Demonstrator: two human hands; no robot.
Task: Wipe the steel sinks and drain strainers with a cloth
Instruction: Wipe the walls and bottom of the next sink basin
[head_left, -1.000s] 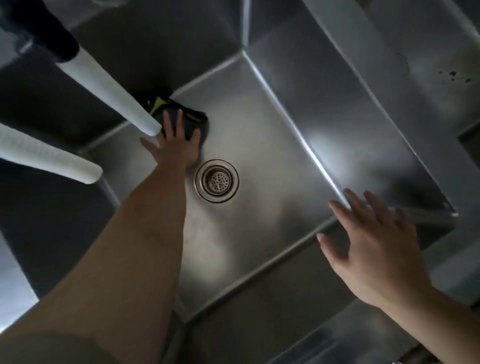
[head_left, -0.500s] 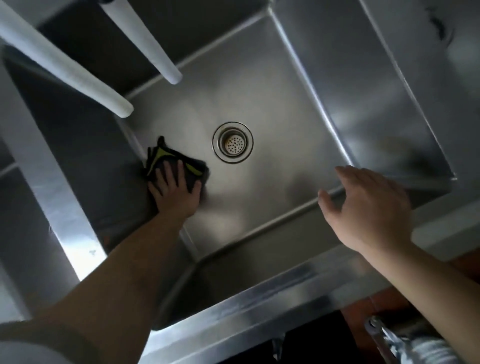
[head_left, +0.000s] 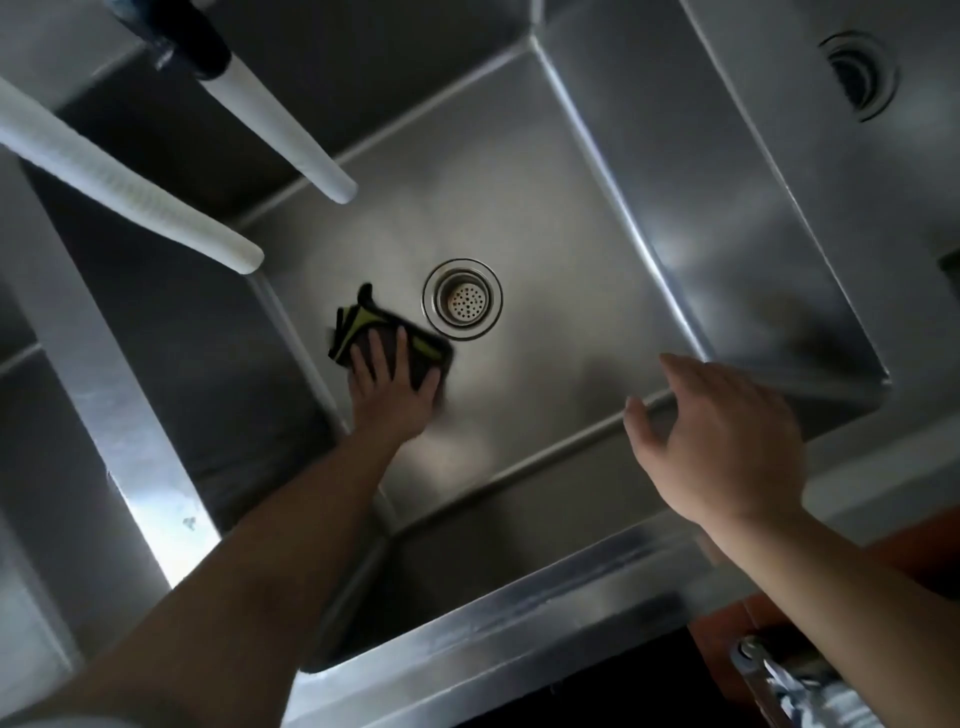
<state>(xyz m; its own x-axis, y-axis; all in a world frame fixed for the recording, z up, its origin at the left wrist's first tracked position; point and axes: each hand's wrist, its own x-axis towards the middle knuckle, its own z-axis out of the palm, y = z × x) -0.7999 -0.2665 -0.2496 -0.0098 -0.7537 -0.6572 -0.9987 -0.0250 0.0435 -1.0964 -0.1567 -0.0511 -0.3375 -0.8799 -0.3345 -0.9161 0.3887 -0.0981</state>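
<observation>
A deep steel sink (head_left: 545, 208) fills the view, with a round drain strainer (head_left: 462, 299) in the middle of its floor. My left hand (head_left: 392, 389) presses flat on a dark cloth with yellow-green trim (head_left: 363, 325) on the sink floor, just left of the strainer and touching its rim. My right hand (head_left: 722, 436) hovers above the sink's near right side, fingers spread, holding nothing.
Two white hoses (head_left: 130, 192) (head_left: 291, 130) hang over the sink from the upper left. A second sink's drain (head_left: 857, 75) shows at the top right. The steel front rim (head_left: 519, 613) runs along the bottom, and a divider (head_left: 93, 395) stands at left.
My left hand slid the cloth from the far left corner toward me along the left wall, then right to beside the strainer. My right hand stayed hovering at the right.
</observation>
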